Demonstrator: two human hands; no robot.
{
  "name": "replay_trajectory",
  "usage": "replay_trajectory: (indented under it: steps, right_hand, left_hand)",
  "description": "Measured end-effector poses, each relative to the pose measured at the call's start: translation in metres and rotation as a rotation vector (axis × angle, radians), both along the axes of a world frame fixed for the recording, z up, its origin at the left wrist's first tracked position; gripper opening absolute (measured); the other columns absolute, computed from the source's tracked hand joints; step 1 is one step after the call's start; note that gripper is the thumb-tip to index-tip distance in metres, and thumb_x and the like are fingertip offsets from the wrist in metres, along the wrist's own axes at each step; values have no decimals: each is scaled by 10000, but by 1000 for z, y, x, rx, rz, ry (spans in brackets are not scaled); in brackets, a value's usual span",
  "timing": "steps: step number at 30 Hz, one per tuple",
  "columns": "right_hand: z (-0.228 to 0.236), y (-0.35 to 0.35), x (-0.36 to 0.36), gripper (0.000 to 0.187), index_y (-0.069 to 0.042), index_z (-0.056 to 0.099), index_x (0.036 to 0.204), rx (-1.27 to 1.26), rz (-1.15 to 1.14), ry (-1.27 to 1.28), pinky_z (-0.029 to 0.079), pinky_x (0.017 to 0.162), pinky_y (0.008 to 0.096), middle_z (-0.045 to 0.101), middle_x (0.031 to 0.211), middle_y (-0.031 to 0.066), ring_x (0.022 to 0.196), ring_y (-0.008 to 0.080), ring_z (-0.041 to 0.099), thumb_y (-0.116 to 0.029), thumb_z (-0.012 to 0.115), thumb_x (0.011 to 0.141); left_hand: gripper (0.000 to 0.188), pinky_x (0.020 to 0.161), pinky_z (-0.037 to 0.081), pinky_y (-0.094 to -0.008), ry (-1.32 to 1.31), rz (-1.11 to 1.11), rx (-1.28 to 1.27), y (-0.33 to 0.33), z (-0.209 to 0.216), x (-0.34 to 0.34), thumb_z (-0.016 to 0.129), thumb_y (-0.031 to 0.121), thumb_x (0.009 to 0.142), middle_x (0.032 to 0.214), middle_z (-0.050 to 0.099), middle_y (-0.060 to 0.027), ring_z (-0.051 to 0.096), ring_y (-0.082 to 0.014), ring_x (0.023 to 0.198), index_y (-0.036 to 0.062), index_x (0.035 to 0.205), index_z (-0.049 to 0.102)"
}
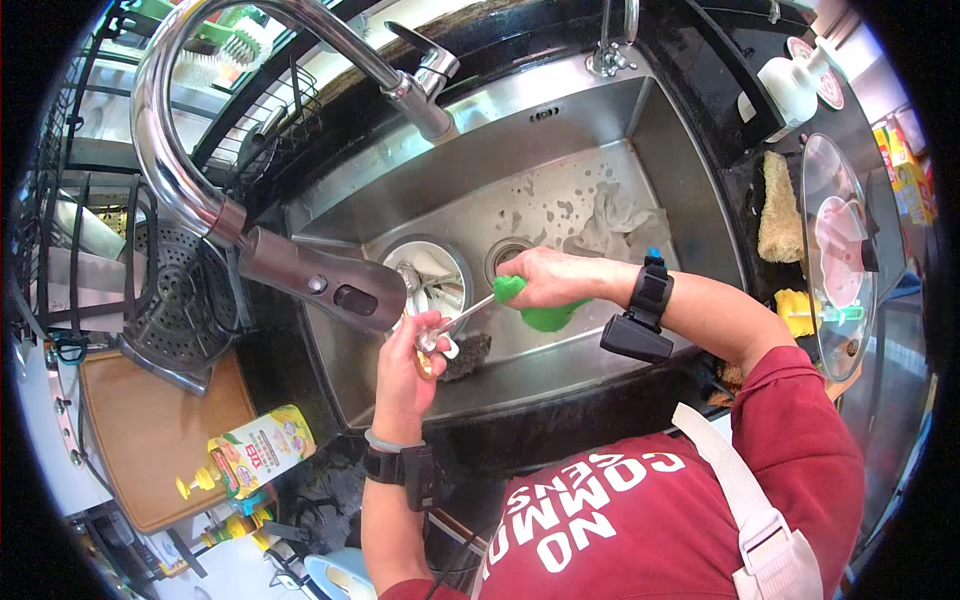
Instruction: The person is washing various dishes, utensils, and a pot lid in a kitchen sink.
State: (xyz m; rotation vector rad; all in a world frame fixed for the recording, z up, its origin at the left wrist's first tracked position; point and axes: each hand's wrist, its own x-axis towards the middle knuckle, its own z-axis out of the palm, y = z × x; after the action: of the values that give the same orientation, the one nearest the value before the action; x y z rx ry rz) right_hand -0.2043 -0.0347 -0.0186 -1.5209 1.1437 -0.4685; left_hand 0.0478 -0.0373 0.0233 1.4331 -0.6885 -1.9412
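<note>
The person leans over a rectangular stainless-steel sink (560,370). Above its near left part, the left hand (408,365) holds one end of a slim silver metal utensil (470,314), while the right hand (555,278) grips a bright green cloth (548,317) at the utensil's other end. Toward the sink's left edge, a round white bowl (463,270) contains several pale utensils, just beside the drain (499,256). A dark, rough scouring pad (470,358) lies by the near edge; a crumpled grey cloth (625,225) lies near the right edge. A grey spray head (320,287) overhangs the left edge. Beyond the right edge lies a tan loofah (778,212).
</note>
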Motion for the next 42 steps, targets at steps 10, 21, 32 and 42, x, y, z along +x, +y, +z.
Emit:
replay_trajectory:
  steps: [10, 21, 32, 42]
  right_hand:
    - [12, 12, 22, 236, -36, 602, 916, 199, 114, -72, 488, 661, 344, 638, 754, 99, 727, 176, 621, -238, 576, 798]
    - [9, -3, 14, 427, 49, 431, 1155, -22, -92, -190, 459, 836, 436, 589, 996, 268, 982, 399, 575, -178, 522, 805]
    - [-25, 1, 51, 238, 27, 523, 969, -333, -86, 9, 466, 742, 465, 608, 909, 257, 920, 431, 576, -71, 562, 755]
    - [-27, 6, 54, 191, 1, 539, 950, -165, -186, -178, 470, 724, 447, 594, 897, 212, 873, 395, 589, -130, 564, 813]
  left_hand:
    - [146, 505, 424, -198, 54, 170, -75, 4, -13, -10, 573, 97, 892, 955, 619, -84, 587, -117, 752, 50, 1030, 552]
    - [96, 383, 423, -225, -292, 93, -38, 18, -21, -46, 571, 138, 892, 674, 561, -23, 535, -116, 490, 70, 957, 547]
    - [49, 353, 263, -180, -310, -52, 33, 30, -24, -64, 533, 99, 889, 644, 474, 24, 381, -38, 450, 56, 911, 536]
    - [79, 363, 282, -170, -301, -26, 68, 29, -19, -59, 535, 111, 898, 667, 499, 4, 391, -35, 463, 55, 953, 547]
